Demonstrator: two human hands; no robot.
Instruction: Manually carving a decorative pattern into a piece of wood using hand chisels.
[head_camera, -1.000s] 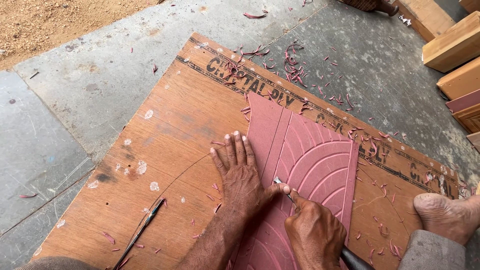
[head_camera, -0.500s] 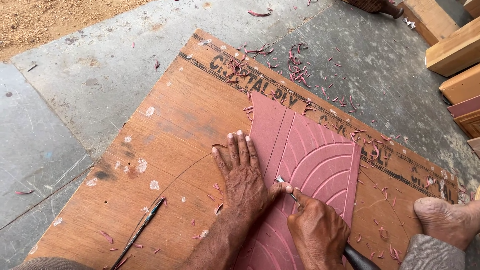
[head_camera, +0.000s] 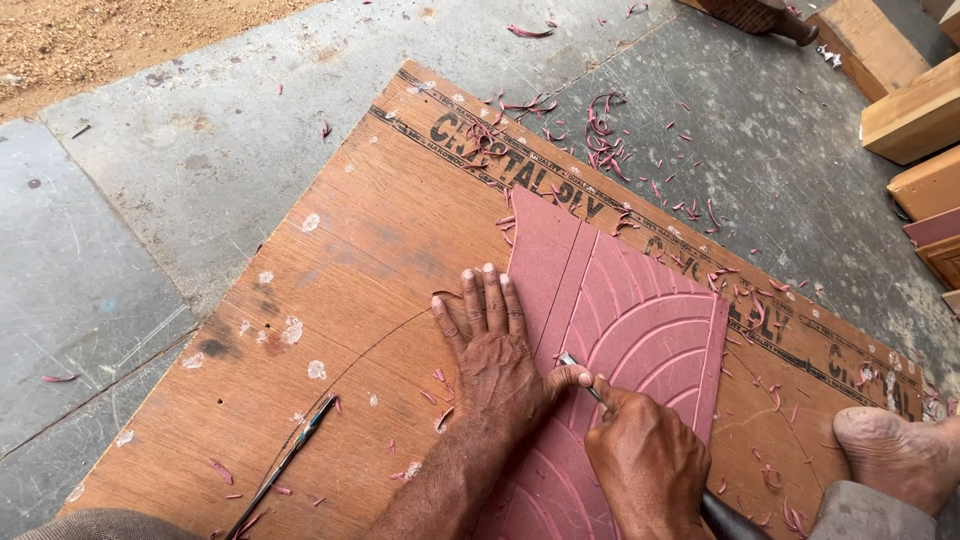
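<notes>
So there's a grey concrete floor (head_camera: 200, 150) with sandy sawdust (head_camera: 100, 40) at the top left, and a big plywood board (head_camera: 370, 250) lies flat on it at an angle, with dark stencilled lettering along its far edge. On the board sits a reddish-pink sheet (head_camera: 650, 320) with curved grooves cut into it, fanning out like arcs; it covers the right-centre part of the board and runs out of view at the bottom. Off to the upper right a few wooden blocks (head_camera: 915, 110) are stacked on the floor, well apart from the sheet. A bare foot (head_camera: 895, 455) rests on the board's right corner. The left hand (head_camera: 495, 355) is spread flat, fingers together and pointing away, pressing down on the sheet's left edge, partly on the board. The right hand (head_camera: 645, 460) is just beside it, touching the left thumb, closed around a carving tool (head_camera: 580, 375) whose thin metal tip sits on the sheet between the two hands; the dark handle pokes out below the hand. A thin dark pencil-like stick (head_camera: 290, 460) lies on the board lower left, near a scribed arc line. Little pink shavings (head_camera: 600, 140) are scattered all over, thickest past the board's far edge.
</notes>
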